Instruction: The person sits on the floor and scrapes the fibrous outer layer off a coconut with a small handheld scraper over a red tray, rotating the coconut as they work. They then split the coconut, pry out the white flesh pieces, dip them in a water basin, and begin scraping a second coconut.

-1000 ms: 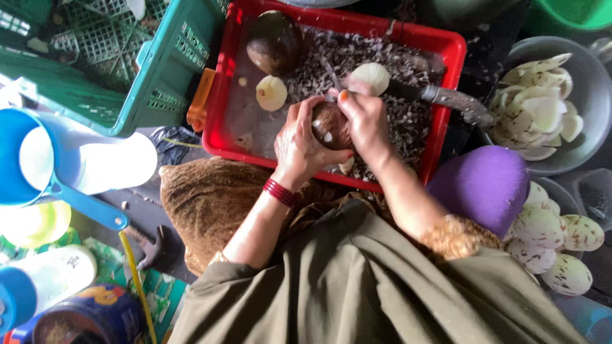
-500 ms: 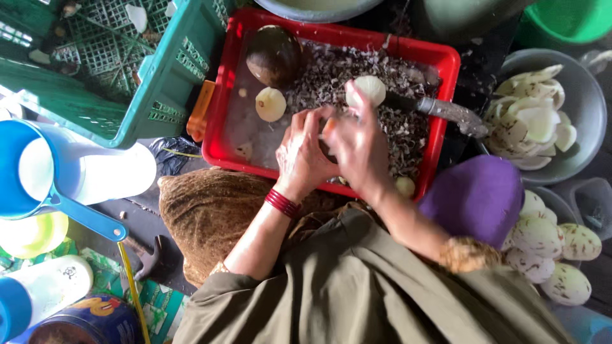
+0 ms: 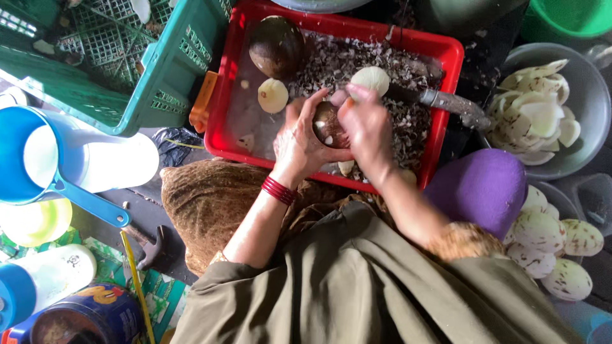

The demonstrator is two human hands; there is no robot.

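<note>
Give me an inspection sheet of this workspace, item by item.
Surface: red tray, its floor strewn with dark peel scraps.
Job's things: a brown round fruit held over the tray; one whole dark fruit and two peeled pale pieces in the tray; a knife lying across the right rim.
Clutter: grey bowl of pale slices, green crate, blue jug, purple cushion, speckled peeled fruits.
Grippers: left hand and right hand both clasp the brown fruit.
Cables: nothing seen.
Surroundings: patterned mat, tin, green basin.
</note>
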